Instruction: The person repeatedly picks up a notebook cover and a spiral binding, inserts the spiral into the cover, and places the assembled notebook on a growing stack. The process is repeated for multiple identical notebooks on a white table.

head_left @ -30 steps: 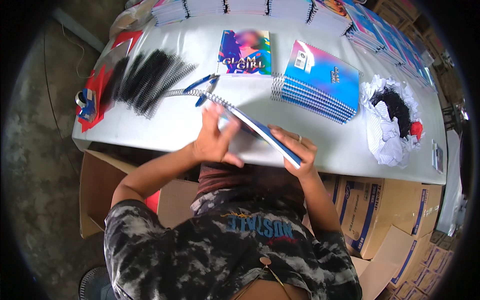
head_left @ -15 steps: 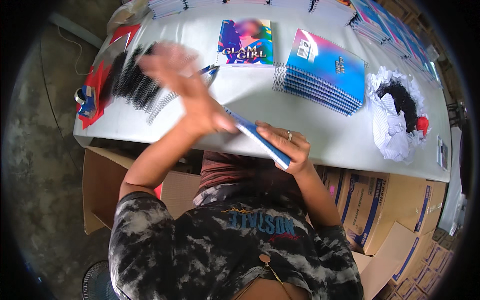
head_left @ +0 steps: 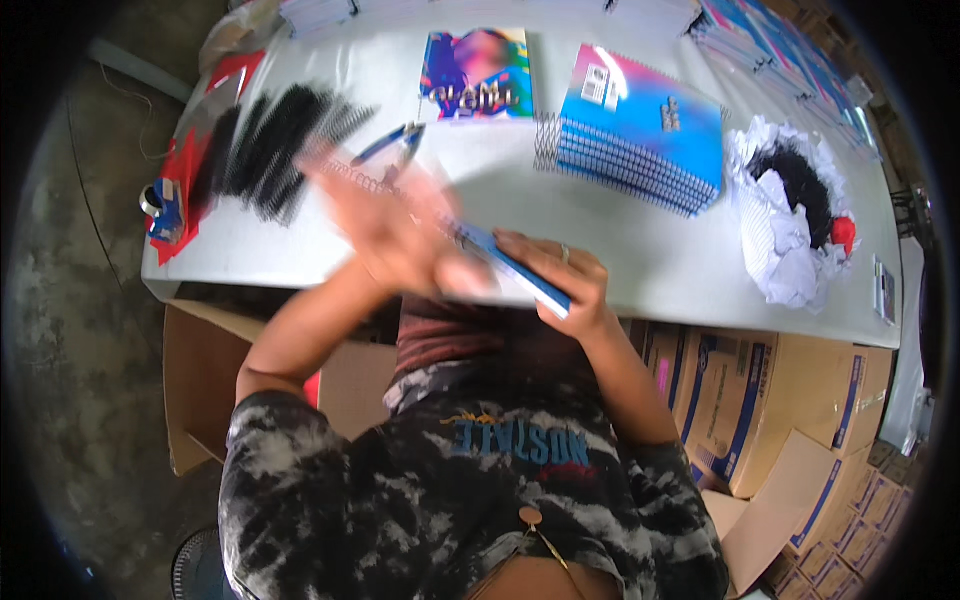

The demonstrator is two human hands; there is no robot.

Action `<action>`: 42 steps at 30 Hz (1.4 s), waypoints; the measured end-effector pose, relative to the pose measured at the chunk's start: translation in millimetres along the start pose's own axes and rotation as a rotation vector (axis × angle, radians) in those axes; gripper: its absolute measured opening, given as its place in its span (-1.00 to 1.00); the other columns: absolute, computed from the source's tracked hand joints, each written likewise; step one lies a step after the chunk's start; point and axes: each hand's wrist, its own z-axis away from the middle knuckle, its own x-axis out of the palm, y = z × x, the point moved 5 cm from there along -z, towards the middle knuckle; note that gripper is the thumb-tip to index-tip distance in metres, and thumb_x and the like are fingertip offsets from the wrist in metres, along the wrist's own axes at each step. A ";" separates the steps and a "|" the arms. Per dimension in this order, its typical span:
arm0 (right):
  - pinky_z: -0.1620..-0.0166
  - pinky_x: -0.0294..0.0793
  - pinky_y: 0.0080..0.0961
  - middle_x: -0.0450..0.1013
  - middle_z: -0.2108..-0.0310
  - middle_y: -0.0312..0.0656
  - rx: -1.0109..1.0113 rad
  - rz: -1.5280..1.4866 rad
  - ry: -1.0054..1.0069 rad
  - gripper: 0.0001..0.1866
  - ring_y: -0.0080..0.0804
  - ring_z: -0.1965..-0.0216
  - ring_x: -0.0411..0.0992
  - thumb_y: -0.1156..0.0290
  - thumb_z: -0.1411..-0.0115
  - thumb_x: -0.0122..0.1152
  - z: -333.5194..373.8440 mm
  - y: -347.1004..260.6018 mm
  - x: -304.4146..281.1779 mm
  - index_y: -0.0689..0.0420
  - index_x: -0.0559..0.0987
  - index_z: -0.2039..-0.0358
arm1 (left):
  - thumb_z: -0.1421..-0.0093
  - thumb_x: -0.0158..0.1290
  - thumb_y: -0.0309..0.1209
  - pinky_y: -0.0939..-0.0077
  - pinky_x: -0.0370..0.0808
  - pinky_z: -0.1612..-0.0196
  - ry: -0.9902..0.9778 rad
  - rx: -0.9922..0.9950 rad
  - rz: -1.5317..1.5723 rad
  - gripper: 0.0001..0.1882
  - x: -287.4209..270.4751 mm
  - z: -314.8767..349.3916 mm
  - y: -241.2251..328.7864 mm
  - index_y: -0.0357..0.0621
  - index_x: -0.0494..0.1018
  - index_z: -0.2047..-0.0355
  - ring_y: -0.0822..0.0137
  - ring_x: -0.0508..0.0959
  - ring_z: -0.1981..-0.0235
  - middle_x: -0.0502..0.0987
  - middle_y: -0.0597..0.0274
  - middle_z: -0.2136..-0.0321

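Observation:
My right hand (head_left: 570, 280) grips a thin blue-covered notebook (head_left: 530, 275), thumb and fingers clamped on its edge, tilted above the table's near edge. My left hand (head_left: 390, 230) is smeared by motion at the notebook's far-left end; its fingers look stretched out. A blurred spiral coil (head_left: 365, 178) shows beside those fingers; where it meets the notebook is hidden. Beyond lies a pair of blue-handled pliers (head_left: 405, 148). A heap of black spiral coils (head_left: 285, 150) rests to the left. A colourful notebook (head_left: 475, 75) lies at the back, beside a stack of spiral-bound blue-and-pink notebooks (head_left: 640, 130).
Red sheets (head_left: 180, 225) and a blue tape dispenser (head_left: 165, 205) sit at the table's left edge. Crumpled white paper (head_left: 785, 240) holding black scraps lies right. More notebooks (head_left: 775, 55) line the far right. Cardboard boxes (head_left: 735, 410) stand below the table.
My left hand has moved slightly down and right along the notebook, still blurred. My right hand keeps its grip. The whole view has shifted a little.

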 end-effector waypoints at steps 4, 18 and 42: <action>0.16 0.50 -0.40 0.51 0.24 -0.04 -0.004 -0.022 0.072 -0.64 -0.18 0.20 0.51 0.67 0.08 0.18 0.3 4.3 4.5 0.25 0.54 0.18 | 0.02 -0.25 0.41 -0.22 -0.30 -0.18 -0.116 -0.368 0.200 -0.02 18.2 28.2 18.1 -0.21 0.21 -0.11 -0.29 -0.16 -0.22 -0.16 -0.44 -0.17; 0.21 0.50 -0.43 0.49 0.19 -0.07 0.124 -0.015 0.063 -0.59 -0.19 0.22 0.50 0.63 0.10 0.19 5.3 10.4 11.4 0.19 0.52 0.14 | 0.01 -0.38 0.43 -0.28 -0.21 -0.15 -0.082 -0.006 0.045 0.03 6.6 -21.6 25.8 -0.24 0.05 -0.17 -0.25 0.00 -0.19 0.11 -0.16 -0.11; 0.15 0.46 -0.42 0.45 0.14 0.01 0.111 -0.109 0.142 -0.50 -0.12 0.15 0.46 0.42 0.04 0.24 1.4 16.9 12.3 0.24 0.43 0.04 | -0.01 -0.15 0.31 -0.29 -0.19 -0.13 -0.353 -0.269 0.559 0.03 31.8 31.6 86.2 -0.20 -0.14 -0.25 -0.35 -0.12 -0.22 -0.11 -0.28 -0.21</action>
